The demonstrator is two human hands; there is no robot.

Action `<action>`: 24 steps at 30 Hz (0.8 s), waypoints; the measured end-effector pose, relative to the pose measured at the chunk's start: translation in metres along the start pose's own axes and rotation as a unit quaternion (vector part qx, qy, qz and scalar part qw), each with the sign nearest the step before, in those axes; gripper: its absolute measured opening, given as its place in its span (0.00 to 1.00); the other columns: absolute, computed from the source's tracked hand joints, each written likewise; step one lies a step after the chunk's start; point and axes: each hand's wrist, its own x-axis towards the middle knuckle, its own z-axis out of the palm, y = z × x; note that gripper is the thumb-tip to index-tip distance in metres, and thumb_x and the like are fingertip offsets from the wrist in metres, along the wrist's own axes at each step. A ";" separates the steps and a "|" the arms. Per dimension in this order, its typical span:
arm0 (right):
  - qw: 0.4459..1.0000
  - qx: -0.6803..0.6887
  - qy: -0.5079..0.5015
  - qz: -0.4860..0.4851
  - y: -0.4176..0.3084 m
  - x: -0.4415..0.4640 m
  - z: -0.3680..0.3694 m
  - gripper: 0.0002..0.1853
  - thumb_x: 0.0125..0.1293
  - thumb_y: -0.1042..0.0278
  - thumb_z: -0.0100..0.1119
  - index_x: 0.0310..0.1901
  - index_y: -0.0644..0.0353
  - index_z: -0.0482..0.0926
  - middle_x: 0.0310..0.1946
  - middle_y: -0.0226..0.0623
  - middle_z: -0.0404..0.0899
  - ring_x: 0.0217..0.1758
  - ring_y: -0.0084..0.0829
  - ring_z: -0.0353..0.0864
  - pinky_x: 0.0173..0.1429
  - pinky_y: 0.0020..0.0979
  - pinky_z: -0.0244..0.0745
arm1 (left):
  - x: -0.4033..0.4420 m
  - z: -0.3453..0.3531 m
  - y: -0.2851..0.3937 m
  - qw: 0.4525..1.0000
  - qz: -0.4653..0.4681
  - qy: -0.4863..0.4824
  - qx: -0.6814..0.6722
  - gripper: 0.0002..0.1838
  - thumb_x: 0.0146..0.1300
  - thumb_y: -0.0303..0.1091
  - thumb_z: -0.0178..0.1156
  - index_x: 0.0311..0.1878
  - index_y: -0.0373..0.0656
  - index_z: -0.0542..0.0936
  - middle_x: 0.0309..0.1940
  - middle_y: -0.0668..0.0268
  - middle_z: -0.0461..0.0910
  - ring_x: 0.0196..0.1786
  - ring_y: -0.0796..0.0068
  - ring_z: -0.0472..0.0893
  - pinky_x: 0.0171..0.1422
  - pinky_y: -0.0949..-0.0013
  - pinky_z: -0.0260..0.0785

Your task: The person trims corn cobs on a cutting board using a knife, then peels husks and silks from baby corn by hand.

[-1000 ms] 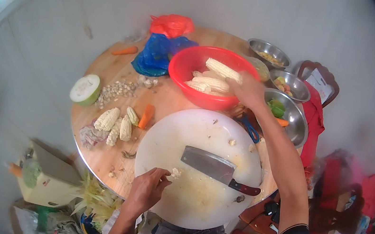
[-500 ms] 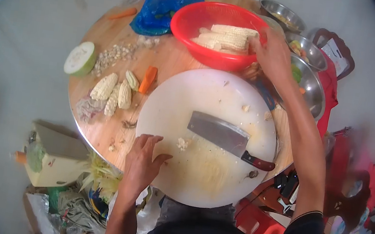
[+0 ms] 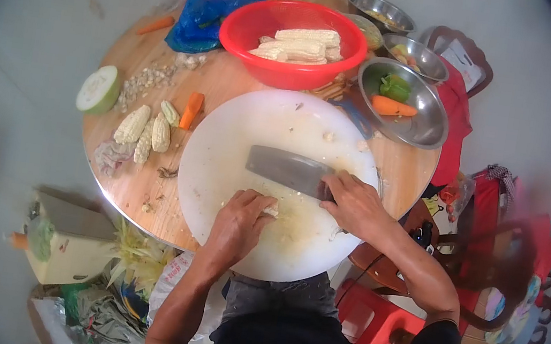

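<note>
A round white cutting board (image 3: 306,254) lies at the table's near side. On it rests a wide cleaver (image 3: 287,166), its blade flat and pointing left. My right hand (image 3: 354,203) is closed round the cleaver's handle, which the fingers mostly hide. At the board's lower left, my left hand (image 3: 240,222) has its fingers closed on pale scraps (image 3: 272,209), partly hidden by the fingertips. Beyond the board stands a red plastic basket (image 3: 289,74) with several peeled corn cobs (image 3: 307,44) in it, out of reach of both hands' current grip.
Several short cobs (image 3: 133,125), a carrot piece (image 3: 191,111), garlic cloves (image 3: 143,83) and a cut gourd (image 3: 98,89) lie left. A blue bag (image 3: 201,21) is behind. Steel bowls (image 3: 430,127) line the right, one holding a carrot (image 3: 394,107) and green pepper (image 3: 394,87).
My right hand has left the corn in the red basket and come down onto the cleaver's handle. My left hand has moved right and closed on the scraps. The view has shifted.
</note>
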 end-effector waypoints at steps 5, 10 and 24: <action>0.998 0.059 0.017 0.009 0.002 -0.008 -0.017 0.21 0.72 0.63 0.59 0.60 0.64 0.72 0.50 0.59 0.76 0.53 0.60 0.80 0.60 0.52 0.75 | -0.008 0.007 0.017 0.996 0.036 0.066 0.040 0.26 0.52 0.24 0.73 0.57 0.40 0.81 0.54 0.52 0.81 0.59 0.45 0.78 0.62 0.53 0.74; 0.972 0.122 0.196 0.032 0.034 -0.038 -0.035 0.15 0.75 0.65 0.55 0.55 0.68 0.76 0.48 0.61 0.78 0.50 0.60 0.81 0.58 0.53 0.75 | -0.013 0.017 0.021 0.994 0.054 0.055 0.080 0.26 0.53 0.22 0.72 0.57 0.36 0.80 0.57 0.50 0.79 0.59 0.44 0.76 0.64 0.51 0.73; 0.971 -0.133 0.192 0.057 0.035 -0.052 -0.012 0.07 0.66 0.72 0.56 0.42 0.65 0.76 0.38 0.51 0.77 0.29 0.56 0.85 0.34 0.50 0.83 | -0.007 0.023 0.016 0.993 0.008 0.092 0.067 0.26 0.60 0.20 0.66 0.63 0.35 0.76 0.61 0.46 0.77 0.63 0.42 0.74 0.67 0.51 0.70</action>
